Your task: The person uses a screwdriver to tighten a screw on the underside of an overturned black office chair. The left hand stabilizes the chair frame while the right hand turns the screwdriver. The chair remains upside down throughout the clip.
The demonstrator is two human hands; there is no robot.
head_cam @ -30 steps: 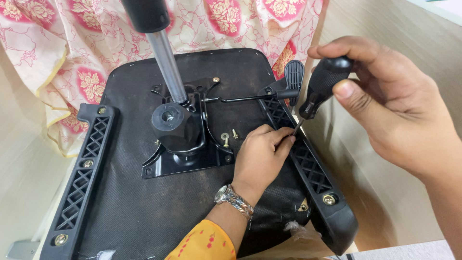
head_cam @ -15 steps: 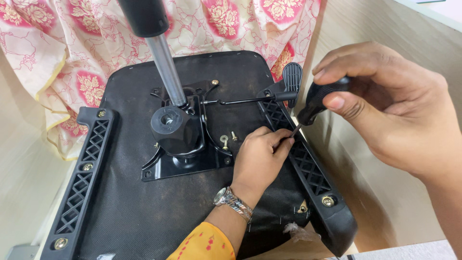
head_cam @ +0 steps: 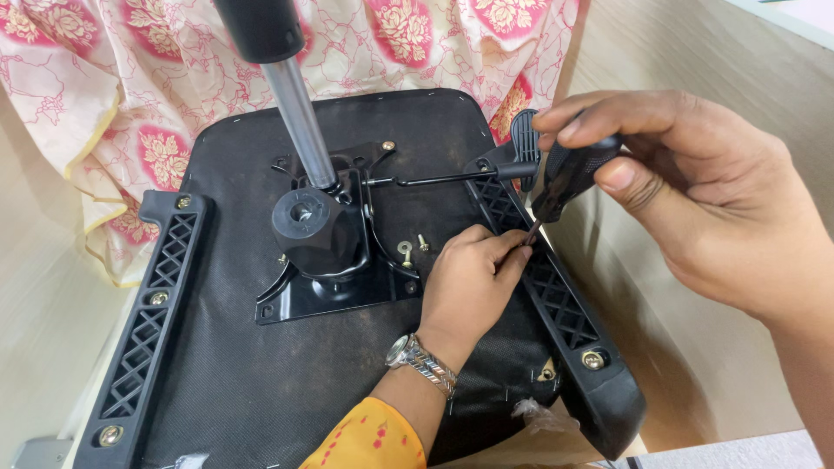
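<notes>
An upturned black chair seat point(head_cam: 261, 373) lies before me, base plate point(head_cam: 334, 287) and metal gas cylinder point(head_cam: 300, 122) pointing up. My left hand point(head_cam: 473, 282), with a wristwatch point(head_cam: 417, 358) and yellow sleeve, rests on the seat by the right armrest bracket point(head_cam: 565, 313). Its fingertips pinch at the tip of a screwdriver. My right hand point(head_cam: 712, 200) grips that screwdriver's black handle point(head_cam: 573, 174), angled down toward the bracket. What the left fingers pinch is hidden.
Two loose screws point(head_cam: 406, 250) lie on the seat beside the base plate. A thin lever rod point(head_cam: 443, 180) runs right to a black paddle. A second armrest bracket point(head_cam: 148, 321) is bolted on the left. Pink floral cloth point(head_cam: 130, 87) hangs behind; wooden panels flank the seat.
My right hand has closed its fingers further round the screwdriver handle and turned it. The left hand has stayed at the tip.
</notes>
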